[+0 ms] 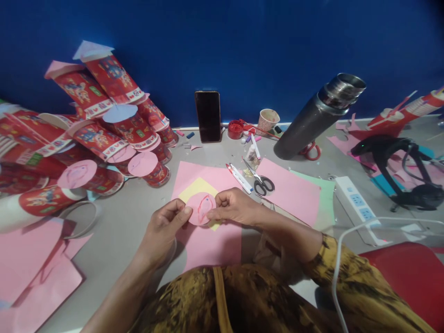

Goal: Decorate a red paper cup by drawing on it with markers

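Pink paper disc, prob. light, bendy & easily creased, is pinched at opp. edges by L fingers & R fingers; rec. hold by rim.

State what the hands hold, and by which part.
A pink paper disc, its left edge pinched by the left hand, its right edge by the right hand.

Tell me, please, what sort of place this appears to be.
Most likely a paper-craft worktable: scissors and pens lie by pink sheets, decorated red cups are piled at the picture's left, and a pink disc bears a drawing.
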The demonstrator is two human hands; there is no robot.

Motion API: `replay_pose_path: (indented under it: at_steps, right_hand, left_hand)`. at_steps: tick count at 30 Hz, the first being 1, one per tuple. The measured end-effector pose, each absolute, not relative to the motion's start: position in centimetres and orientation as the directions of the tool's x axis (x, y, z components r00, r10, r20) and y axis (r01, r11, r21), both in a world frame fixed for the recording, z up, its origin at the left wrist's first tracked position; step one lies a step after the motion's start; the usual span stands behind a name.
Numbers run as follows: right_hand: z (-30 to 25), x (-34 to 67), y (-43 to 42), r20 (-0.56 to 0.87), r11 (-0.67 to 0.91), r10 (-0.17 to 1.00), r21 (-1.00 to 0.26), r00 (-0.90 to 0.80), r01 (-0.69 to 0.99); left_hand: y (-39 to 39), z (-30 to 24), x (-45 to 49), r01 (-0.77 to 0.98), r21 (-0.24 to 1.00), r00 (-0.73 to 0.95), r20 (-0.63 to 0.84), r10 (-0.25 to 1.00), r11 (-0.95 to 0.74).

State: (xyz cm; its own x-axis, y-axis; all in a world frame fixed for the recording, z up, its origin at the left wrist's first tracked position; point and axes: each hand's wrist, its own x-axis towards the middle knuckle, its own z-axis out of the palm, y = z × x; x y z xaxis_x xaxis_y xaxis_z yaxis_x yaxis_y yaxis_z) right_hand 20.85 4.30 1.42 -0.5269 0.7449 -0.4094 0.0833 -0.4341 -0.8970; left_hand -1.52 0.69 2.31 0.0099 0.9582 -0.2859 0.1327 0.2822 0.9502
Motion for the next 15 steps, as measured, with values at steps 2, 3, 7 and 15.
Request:
replay_pose_path:
  at_steps: [2, 3, 7, 15]
  right_hand:
    - [1.48, 20.83, 4.29, -0.412, -0.435, 0.748, -0.897, -0.520, 0.084]
    - [1.49, 20.82, 4.29, -0.412, -0.434, 0.749, -0.897, -0.519, 0.085]
    - [1.30, 20.74, 4.29, -0.408, -0.427, 0.746, -0.899, -0.526, 0.092]
    - [0.84, 21.20, 4.69, -0.361, -0.358, 0.788, -0.928, -0.499, 0.105]
  left_hand:
    - [0.56, 2.03, -1.77, 0.146, 0.946, 0.016, -0.294, 0.956, 0.288]
    - [0.52, 1.90, -1.89, 0.155, 0.944, 0.016, -0.299, 0.954, 0.293]
    - [0.62, 1.68, -2.12, 0.175, 0.932, 0.019, -0.324, 0.946, 0.316]
    - [0.48, 1.48, -2.21, 0.165, 0.956, 0.015, -0.247, 0.969, 0.241]
